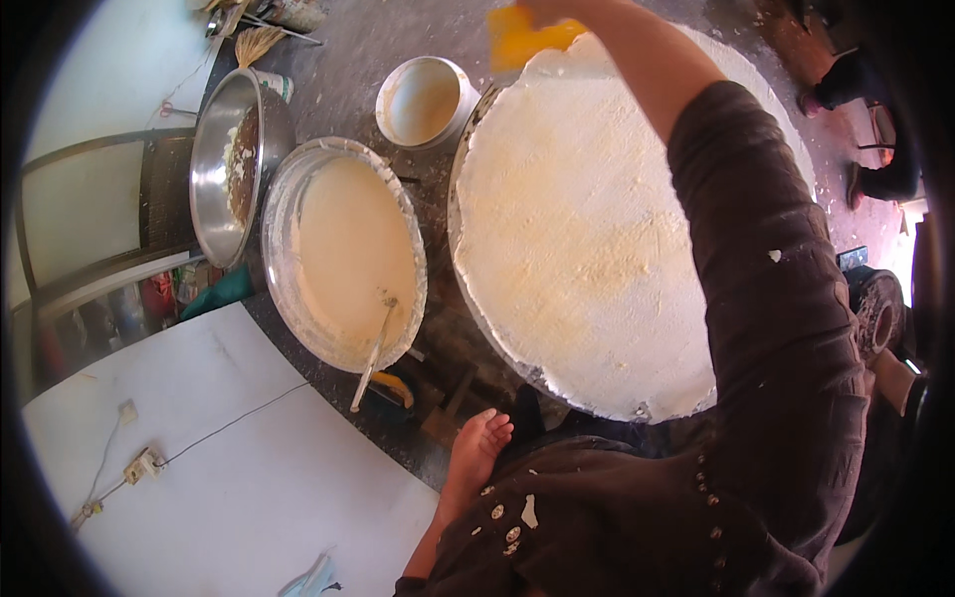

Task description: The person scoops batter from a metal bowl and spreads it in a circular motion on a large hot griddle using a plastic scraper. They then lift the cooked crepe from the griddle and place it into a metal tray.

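Note:
My right arm reaches across the large round griddle (477, 298), which a thin pale layer of batter (587, 219) covers almost to the rim. At its far left edge my right hand (550, 10), partly cut off by the frame, is shut on a flat yellow scraper (527, 42). My left hand (481, 443) rests close to my body, its fingers loosely curled with nothing visible in them. Left of the griddle stands a wide basin (280, 289) of creamy batter. A ladle (374, 353) leans in it, handle over the near rim.
A white bucket (466, 98) stands beyond the basin. To its left is a steel bowl (211, 164) with brown and white contents. A white surface (259, 468) with a cord lies at lower left. Another person's legs (885, 179) show at far right.

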`<state>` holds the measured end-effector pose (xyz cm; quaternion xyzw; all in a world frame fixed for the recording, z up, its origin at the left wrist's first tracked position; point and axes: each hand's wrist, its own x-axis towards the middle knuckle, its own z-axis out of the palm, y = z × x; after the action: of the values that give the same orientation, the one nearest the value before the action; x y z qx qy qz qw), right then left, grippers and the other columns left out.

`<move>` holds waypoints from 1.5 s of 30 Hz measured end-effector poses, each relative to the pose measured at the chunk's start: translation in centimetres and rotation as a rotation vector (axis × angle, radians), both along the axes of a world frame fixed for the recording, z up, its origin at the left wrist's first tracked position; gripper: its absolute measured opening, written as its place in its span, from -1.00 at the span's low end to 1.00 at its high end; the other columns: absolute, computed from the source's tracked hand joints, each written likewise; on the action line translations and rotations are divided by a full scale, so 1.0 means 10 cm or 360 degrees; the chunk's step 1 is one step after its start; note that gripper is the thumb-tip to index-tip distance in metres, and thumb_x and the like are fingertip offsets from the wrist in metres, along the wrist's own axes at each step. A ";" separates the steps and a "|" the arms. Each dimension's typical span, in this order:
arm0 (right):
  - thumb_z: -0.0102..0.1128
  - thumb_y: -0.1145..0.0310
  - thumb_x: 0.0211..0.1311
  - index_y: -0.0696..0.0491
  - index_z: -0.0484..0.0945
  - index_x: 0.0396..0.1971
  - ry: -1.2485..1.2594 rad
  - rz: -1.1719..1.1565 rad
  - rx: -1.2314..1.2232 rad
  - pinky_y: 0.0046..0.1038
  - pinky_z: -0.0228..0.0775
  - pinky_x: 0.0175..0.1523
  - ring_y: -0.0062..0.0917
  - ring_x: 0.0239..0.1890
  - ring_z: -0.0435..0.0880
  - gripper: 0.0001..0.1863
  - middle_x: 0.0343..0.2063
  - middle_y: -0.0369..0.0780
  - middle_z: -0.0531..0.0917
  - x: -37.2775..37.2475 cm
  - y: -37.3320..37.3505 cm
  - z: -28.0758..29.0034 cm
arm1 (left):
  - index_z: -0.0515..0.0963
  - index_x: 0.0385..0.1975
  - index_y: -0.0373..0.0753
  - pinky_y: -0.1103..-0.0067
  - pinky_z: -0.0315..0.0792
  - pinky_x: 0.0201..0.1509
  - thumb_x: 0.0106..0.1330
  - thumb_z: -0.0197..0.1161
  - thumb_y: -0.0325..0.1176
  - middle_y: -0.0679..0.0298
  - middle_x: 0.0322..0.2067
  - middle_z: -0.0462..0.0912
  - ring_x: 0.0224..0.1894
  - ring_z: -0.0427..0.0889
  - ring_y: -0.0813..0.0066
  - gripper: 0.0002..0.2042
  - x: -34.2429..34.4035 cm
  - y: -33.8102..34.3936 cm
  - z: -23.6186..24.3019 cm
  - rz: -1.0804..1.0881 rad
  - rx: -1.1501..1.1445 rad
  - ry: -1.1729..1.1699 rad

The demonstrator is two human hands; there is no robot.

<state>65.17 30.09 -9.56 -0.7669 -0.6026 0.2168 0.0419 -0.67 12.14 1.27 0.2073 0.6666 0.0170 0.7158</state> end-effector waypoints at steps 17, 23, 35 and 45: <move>0.17 0.25 -0.06 -0.04 0.63 -0.40 0.0036 0.0911 -0.0691 -0.32 0.43 -0.35 -0.34 -0.31 0.62 -0.80 -0.40 -0.24 0.65 -5.85 -0.94 1.10 | 0.42 -0.21 -0.29 0.53 0.39 -0.09 0.31 -0.05 -0.29 0.13 -0.32 0.56 -0.22 0.53 0.38 -0.78 -0.95 1.48 -0.20 -0.1191 -0.0067 -0.0846; 0.15 0.22 -0.03 -0.04 0.55 -0.25 0.0290 -0.0412 -0.0544 -0.37 0.42 -0.24 -0.32 -0.29 0.61 -0.70 -0.41 -0.20 0.63 -6.22 -1.67 1.41 | 0.41 -0.12 -0.35 0.58 0.32 0.02 0.31 -0.04 -0.31 0.18 -0.23 0.55 -0.14 0.50 0.47 -0.73 -1.13 1.93 -0.30 -0.1818 -0.0094 -0.0994; 0.16 0.37 0.04 0.13 0.39 -0.15 0.1673 -0.2721 0.1606 -0.53 0.36 -0.16 -0.59 -0.26 0.51 -0.65 -0.30 -0.27 0.54 -7.30 -3.54 0.46 | 0.40 -0.02 -0.28 0.51 0.31 0.05 0.23 0.02 -0.17 0.12 -0.08 0.51 -0.03 0.47 0.35 -0.61 -0.24 1.74 -0.39 -0.3504 0.0989 -0.1116; 0.18 0.25 0.04 0.19 0.45 -0.27 0.0346 -0.3655 0.1678 -0.49 0.37 -0.19 -0.52 -0.33 0.55 -0.66 -0.37 -0.16 0.59 -6.71 -3.92 -0.20 | 0.37 -0.04 -0.24 0.34 0.34 -0.05 0.17 0.00 -0.10 0.07 -0.16 0.52 -0.09 0.47 0.12 -0.57 0.86 1.53 0.16 -0.3470 0.2066 -0.0859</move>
<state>-1.92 -9.11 -11.56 -0.7150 0.4007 -0.1479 0.5534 7.94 27.45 2.88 0.9369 -0.1391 -0.2119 0.2408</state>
